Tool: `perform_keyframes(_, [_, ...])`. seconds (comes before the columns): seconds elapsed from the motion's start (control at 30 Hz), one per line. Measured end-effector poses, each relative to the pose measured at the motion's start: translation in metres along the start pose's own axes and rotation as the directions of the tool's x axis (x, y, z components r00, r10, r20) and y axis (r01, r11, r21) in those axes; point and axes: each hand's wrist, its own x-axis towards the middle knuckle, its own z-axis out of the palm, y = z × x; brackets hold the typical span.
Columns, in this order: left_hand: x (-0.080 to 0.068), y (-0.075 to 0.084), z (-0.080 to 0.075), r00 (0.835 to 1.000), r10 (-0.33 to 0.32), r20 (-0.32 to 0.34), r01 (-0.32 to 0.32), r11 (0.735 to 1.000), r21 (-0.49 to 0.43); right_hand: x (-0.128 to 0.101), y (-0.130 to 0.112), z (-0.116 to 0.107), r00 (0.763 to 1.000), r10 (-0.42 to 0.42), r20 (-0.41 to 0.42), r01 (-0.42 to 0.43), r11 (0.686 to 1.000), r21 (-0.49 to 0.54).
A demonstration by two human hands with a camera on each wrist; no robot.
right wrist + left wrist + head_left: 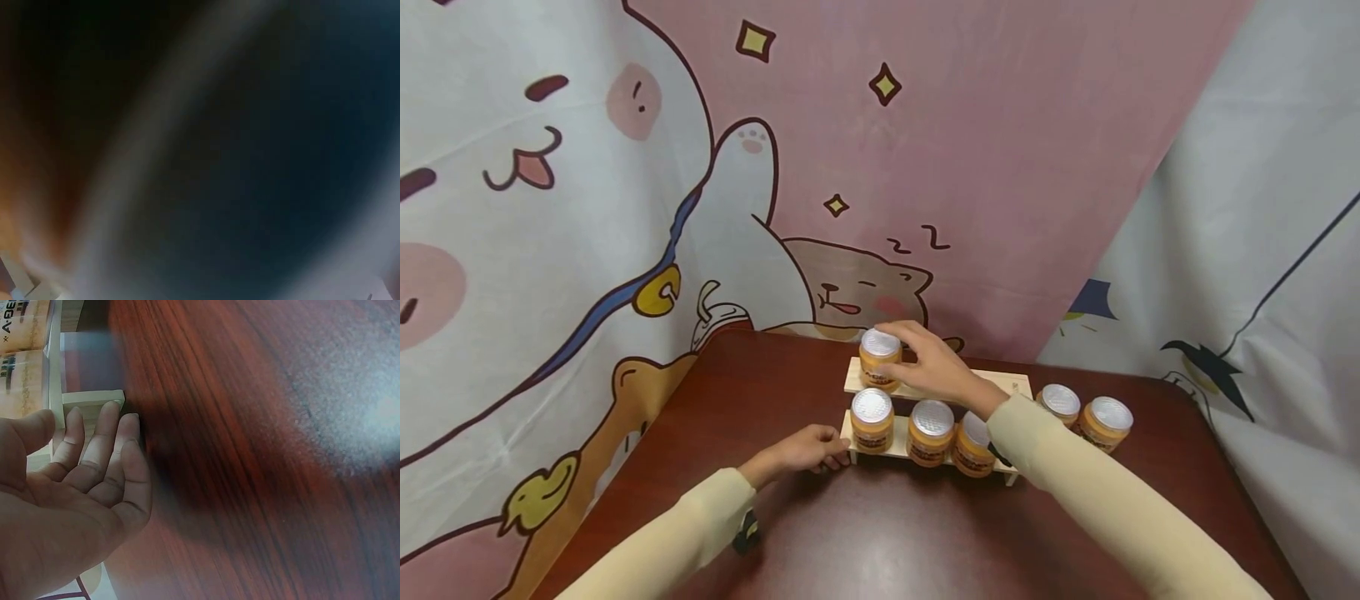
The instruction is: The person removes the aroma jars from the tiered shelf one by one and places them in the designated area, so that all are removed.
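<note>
Right hand (934, 367) grips the upper-shelf jar (879, 358), fingers curled around its lid and side. Left hand (805, 450), fingers straight, touches the wooden rack (1019, 384) at its left end, below that jar.

Glossy dark wood table (880, 542); pale matt wooden rack (1011, 385); jars (931, 431) with shiny silvery lids; printed cloth backdrop (1000, 167).

From the head we look down on the rack (859, 444); our left wrist view hugs its end (94, 400); the right wrist view is blurred.
</note>
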Motion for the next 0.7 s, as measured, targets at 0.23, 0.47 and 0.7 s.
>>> perform_keyframes(0.23, [-0.001, 0.001, 0.001, 1.0, -0.002, 0.004, 0.002, 1.0, -0.004, 0.001, -0.001, 0.002, 1.0, 0.006, 0.016, -0.005, 1.0, -0.026])
perform_keyframes(0.47, [-0.002, 0.001, 0.002, 1.0, 0.0, 0.001, 0.0, 1.0, -0.009, 0.002, -0.004, 0.007, 0.998, 0.042, 0.043, -0.041, 0.999, -0.011])
perform_keyframes(0.7, [-0.002, 0.003, 0.002, 1.0, 0.001, 0.001, -0.001, 1.0, -0.009, 0.004, -0.006, 0.014, 0.997, 0.069, 0.03, -0.069, 0.998, -0.001])
